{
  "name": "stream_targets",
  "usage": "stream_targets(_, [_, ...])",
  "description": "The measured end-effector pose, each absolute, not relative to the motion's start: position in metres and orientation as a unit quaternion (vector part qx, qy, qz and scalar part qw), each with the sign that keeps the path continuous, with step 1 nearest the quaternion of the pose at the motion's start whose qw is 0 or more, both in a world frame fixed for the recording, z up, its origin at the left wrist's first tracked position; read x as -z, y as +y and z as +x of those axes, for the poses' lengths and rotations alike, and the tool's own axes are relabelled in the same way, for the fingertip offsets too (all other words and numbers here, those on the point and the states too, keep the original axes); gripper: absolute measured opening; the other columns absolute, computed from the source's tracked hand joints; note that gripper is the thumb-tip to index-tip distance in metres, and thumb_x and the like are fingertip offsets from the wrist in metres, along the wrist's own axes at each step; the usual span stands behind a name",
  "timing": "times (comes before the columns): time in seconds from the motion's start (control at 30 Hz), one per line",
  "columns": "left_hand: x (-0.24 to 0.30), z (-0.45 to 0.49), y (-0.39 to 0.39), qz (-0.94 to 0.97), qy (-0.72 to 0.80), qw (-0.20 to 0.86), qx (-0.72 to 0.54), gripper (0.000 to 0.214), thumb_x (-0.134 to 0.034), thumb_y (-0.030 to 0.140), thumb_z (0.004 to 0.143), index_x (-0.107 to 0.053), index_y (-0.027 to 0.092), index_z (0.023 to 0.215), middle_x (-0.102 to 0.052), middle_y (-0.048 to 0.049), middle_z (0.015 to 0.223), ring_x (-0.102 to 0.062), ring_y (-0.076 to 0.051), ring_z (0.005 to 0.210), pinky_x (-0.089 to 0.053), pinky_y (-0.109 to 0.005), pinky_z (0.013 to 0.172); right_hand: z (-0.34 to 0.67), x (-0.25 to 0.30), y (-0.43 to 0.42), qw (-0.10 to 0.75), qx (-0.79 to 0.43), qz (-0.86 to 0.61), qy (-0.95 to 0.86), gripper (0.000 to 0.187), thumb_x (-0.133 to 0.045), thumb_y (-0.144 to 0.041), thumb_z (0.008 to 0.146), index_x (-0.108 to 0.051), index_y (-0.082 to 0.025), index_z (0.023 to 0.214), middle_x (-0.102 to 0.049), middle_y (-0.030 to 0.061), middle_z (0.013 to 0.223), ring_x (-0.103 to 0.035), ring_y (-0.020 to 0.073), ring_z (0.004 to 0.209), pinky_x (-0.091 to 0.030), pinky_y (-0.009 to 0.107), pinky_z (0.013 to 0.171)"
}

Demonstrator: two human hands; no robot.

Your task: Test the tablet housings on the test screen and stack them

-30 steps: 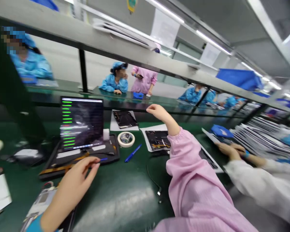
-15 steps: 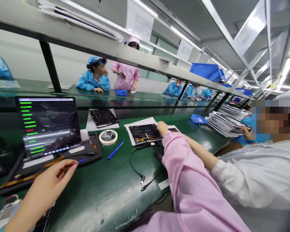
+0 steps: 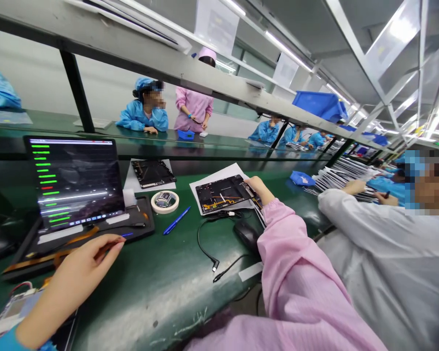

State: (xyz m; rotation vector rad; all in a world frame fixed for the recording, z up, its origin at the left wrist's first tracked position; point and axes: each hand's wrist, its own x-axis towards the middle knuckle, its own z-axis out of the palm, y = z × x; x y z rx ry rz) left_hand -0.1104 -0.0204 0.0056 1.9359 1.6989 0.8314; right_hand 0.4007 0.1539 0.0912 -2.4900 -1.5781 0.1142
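My right hand (image 3: 258, 187), in a pink sleeve, is closed on the right edge of an open black tablet housing (image 3: 223, 193). The housing is tilted up off a white paper sheet (image 3: 219, 174). My left hand (image 3: 84, 263) is pinched on a thin tool with a blue tip (image 3: 126, 235). It hovers at the front edge of a black fixture tray (image 3: 95, 236). On that tray a tablet (image 3: 75, 180) stands propped, its screen showing green bars.
On the green bench lie a tape roll (image 3: 164, 201), a blue pen (image 3: 176, 220), a black mouse (image 3: 247, 234), a loose cable (image 3: 207, 251) and a second open housing (image 3: 151, 173). A co-worker in white (image 3: 388, 263) sits close on the right. Stacked sheets (image 3: 336, 178) lie beyond.
My right hand came down from mid-air onto the black housing and tilted its edge up. My view swung right, and my left hand kept its pinch near the tray.
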Motion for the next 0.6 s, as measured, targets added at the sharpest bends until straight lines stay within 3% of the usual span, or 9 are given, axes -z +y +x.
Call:
stream_targets(0.23, [-0.001,-0.111,-0.018,0.703,0.614,0.233,-0.271,0.045,-0.044,0.059,0.079,-0.062,0.023,0.098,-0.07,-0.0014,0.096,-0.064,-0.021,0.085,-0.046,-0.028,0.08,0.394,-0.084,0.151,0.103,-0.068,-0.855,-0.503,0.034,-0.058,-0.034,0.09,-0.056,-0.015,0.119,-0.058,0.0097,0.119,-0.06,0.0208,0.102,-0.052,0.041,0.086])
stream_targets(0.6, [-0.011,-0.107,-0.023,0.702,0.609,0.234,-0.287,0.032,-0.049,0.05,0.081,-0.062,0.024,0.093,-0.071,0.0017,0.094,-0.063,-0.02,0.085,-0.045,-0.026,0.08,0.391,-0.085,0.133,0.199,-0.134,-0.837,-0.492,0.035,-0.058,-0.035,0.09,-0.056,-0.013,0.118,-0.059,0.0091,0.116,-0.061,0.0205,0.099,-0.053,0.04,0.083])
